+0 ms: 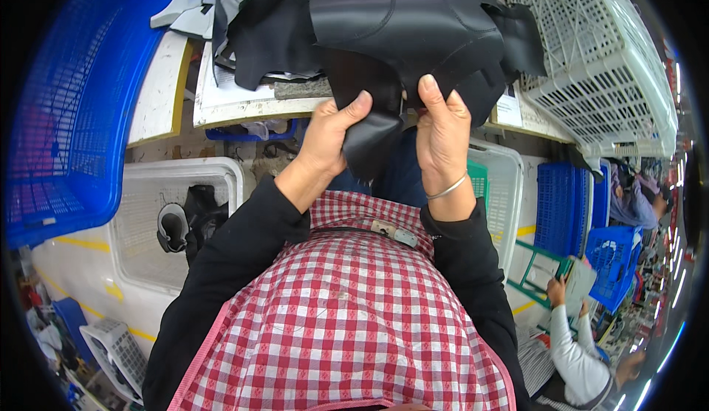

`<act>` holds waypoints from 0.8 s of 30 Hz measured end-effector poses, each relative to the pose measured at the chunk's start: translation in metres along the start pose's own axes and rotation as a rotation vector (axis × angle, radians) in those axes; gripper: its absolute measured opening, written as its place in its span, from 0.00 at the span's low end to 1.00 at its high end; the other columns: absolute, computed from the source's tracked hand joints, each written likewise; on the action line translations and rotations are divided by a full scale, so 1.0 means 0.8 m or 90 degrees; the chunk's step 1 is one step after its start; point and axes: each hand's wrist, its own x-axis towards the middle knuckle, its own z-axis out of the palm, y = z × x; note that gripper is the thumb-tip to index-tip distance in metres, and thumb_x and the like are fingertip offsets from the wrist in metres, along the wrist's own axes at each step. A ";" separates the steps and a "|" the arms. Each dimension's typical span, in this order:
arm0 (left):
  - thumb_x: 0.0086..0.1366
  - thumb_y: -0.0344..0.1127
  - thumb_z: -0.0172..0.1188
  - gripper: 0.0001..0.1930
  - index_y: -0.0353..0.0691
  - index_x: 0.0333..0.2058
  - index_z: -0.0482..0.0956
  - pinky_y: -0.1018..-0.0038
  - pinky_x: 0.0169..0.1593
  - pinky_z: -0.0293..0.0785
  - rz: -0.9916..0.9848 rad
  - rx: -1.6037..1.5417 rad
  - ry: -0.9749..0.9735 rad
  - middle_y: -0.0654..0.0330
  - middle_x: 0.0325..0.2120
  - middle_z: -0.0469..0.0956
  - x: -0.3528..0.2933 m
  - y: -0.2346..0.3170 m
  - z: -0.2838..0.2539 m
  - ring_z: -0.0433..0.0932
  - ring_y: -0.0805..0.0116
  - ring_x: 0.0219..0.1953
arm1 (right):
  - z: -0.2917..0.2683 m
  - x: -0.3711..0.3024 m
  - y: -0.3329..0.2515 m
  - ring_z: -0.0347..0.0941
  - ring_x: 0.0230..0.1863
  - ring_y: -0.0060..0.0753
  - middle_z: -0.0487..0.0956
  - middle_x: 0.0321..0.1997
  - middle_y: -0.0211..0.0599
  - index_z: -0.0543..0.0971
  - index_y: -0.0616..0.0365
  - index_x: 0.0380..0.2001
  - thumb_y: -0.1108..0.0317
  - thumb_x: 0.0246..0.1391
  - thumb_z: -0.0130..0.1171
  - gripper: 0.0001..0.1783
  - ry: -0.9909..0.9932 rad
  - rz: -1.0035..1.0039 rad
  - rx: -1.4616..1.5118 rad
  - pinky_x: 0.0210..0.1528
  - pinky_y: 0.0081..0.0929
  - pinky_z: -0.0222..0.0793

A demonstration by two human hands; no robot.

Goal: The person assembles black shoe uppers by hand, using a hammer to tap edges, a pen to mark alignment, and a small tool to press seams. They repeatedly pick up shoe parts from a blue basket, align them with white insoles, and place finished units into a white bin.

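A black, smooth leather-like piece with stitched seams (373,119) hangs over the table's near edge, between my hands. It looks like a shoe or boot upper. My left hand (325,136) is closed on its left edge, thumb on top. My right hand (445,134), with a bangle at the wrist, grips the right side, thumb pointing up and fingers hidden beneath. Just beyond lies a heap of similar black stitched pieces (406,23). Where the held piece ends and the heap begins is hard to make out.
A white table (251,108) carries the heap. Blue (66,115) and white (591,56) plastic crates flank it. Below left, a white tub (177,263) holds black pieces; another pale tub (509,189) stands right. A person (580,352) works at lower right.
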 end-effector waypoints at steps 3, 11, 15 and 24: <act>0.71 0.44 0.66 0.18 0.37 0.51 0.82 0.70 0.51 0.82 -0.201 -0.307 -0.023 0.58 0.44 0.86 -0.001 -0.020 0.014 0.86 0.66 0.43 | -0.007 -0.004 -0.007 0.80 0.42 0.19 0.86 0.43 0.30 0.86 0.63 0.43 0.71 0.62 0.69 0.09 -0.039 0.031 -0.041 0.48 0.21 0.76; 0.70 0.34 0.65 0.12 0.29 0.43 0.86 0.72 0.47 0.81 0.241 0.317 0.052 0.54 0.40 0.87 -0.025 0.022 -0.009 0.85 0.68 0.39 | -0.023 -0.008 -0.044 0.80 0.21 0.36 0.77 0.19 0.53 0.76 0.68 0.20 0.56 0.52 0.72 0.24 -0.142 -0.092 -0.479 0.28 0.34 0.73; 0.75 0.38 0.61 0.12 0.33 0.42 0.81 0.75 0.43 0.79 0.088 0.279 0.076 0.58 0.41 0.83 -0.032 0.050 -0.055 0.83 0.71 0.39 | -0.004 -0.014 -0.052 0.76 0.24 0.54 0.77 0.20 0.53 0.80 0.64 0.21 0.52 0.51 0.72 0.23 -0.189 -0.086 -0.508 0.31 0.41 0.72; 0.78 0.38 0.56 0.16 0.29 0.53 0.77 0.79 0.46 0.74 0.140 0.257 0.073 0.62 0.38 0.80 -0.073 0.124 -0.161 0.76 0.74 0.40 | -0.056 -0.086 -0.123 0.79 0.24 0.31 0.82 0.18 0.26 0.83 0.42 0.17 0.58 0.39 0.64 0.05 -0.691 -0.814 -1.014 0.39 0.32 0.66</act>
